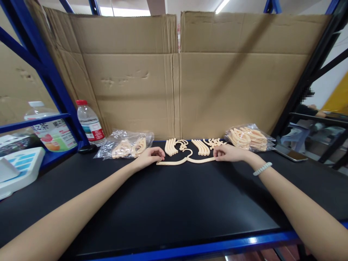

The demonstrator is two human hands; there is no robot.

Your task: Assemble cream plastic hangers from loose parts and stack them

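A cream clothes hanger [174, 162], its hook upward, lies across the black tabletop between my hands. Its right end is pinched in the fingers of my right hand [227, 153]. Just above the left end hovers my left hand [149, 158], fingers loosely curled and thumb slightly apart, with nothing visibly held. Behind the hanger sit a row of curved hanger arms [170, 146] on the left and a similar row [200, 147] to the right. A few hooks [182, 145] lie beside the left row; more hooks [214, 142] are partly behind my right hand.
Clear bags of cream parts lie at the back left [126, 144] and back right [247, 137]. A phone [290, 155] rests on the right. At left stand a red-capped bottle [89, 123] and a larger bottle [54, 130]. Cardboard [130, 83] walls the back.
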